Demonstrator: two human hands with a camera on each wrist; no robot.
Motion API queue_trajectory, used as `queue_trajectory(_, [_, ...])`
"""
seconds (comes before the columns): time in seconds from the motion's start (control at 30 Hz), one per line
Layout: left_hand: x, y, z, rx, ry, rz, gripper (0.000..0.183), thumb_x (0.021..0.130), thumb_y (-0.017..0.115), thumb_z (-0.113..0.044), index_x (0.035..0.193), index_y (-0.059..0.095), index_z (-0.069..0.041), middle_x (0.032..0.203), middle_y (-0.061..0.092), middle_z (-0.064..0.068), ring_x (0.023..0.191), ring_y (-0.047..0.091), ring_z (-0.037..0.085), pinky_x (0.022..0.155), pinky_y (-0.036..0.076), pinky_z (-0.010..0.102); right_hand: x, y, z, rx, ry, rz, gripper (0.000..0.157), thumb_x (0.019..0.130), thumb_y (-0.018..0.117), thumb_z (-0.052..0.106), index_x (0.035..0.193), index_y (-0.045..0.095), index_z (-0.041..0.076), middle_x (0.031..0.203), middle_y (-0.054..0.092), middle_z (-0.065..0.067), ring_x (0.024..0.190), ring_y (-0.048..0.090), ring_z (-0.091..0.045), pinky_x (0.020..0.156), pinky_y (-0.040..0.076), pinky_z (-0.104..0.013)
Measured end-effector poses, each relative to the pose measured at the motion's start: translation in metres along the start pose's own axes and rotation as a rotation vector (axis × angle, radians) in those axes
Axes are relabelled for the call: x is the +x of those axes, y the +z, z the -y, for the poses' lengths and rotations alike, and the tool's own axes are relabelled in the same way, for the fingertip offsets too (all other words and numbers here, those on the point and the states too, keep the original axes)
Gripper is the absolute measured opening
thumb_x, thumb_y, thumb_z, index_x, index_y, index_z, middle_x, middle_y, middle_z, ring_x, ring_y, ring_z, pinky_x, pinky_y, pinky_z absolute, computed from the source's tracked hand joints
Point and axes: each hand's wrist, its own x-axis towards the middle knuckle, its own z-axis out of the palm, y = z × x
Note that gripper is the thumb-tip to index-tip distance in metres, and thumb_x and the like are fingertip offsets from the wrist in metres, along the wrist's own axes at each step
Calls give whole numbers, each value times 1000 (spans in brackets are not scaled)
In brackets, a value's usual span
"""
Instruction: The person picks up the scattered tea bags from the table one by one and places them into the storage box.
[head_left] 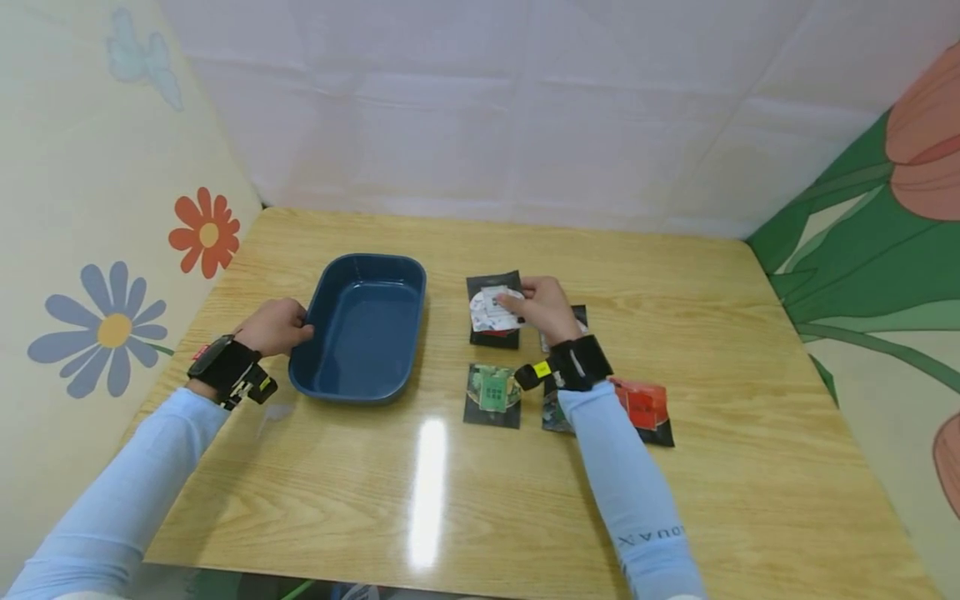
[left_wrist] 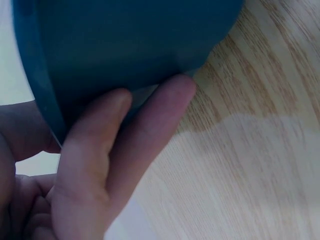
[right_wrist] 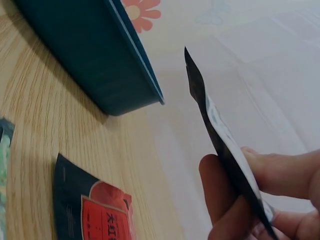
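At the left of the table stands a deep blue rectangular dish (head_left: 367, 333). My left hand (head_left: 274, 327) pinches its left rim; in the left wrist view, two fingers (left_wrist: 85, 160) lie along the outer wall, with the thumb partly hidden. My right hand (head_left: 546, 310) holds a flat black packet with a white label (head_left: 487, 310) between thumb and fingers. The right wrist view shows this packet edge-on (right_wrist: 220, 135), raised above the table. Below it lies a black-and-red tea packet (right_wrist: 102, 215), mostly covered in the head view.
On the wooden table (head_left: 300, 492) lie several more packets: a green-labelled one (head_left: 492, 395), a red one (head_left: 647, 406), a dark one (head_left: 553, 410) partly behind my right wrist, and a black-and-white one (head_left: 581, 317) behind my right hand. A white cloth (head_left: 480, 125) hangs behind.
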Motion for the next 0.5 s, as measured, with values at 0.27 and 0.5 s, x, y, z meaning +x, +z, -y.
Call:
queue_trajectory(0.27, [1, 1, -1, 1, -9, 6, 21, 94, 55, -7, 87, 67, 8, 65, 65, 8, 57, 64, 11, 55, 52, 27, 3, 8, 5, 22, 1, 19, 32, 95, 65, 13, 120, 66, -7, 90, 72, -13, 62, 59, -5, 63, 48, -21])
queue_trajectory(0.5, [0, -1, -1, -12, -20, 15, 21, 94, 55, -6, 88, 66, 10, 68, 67, 11, 60, 65, 12, 57, 54, 29, 3, 17, 11, 29, 23, 42, 34, 95, 65, 14, 122, 65, -7, 91, 73, -15, 59, 57, -6, 62, 48, -25])
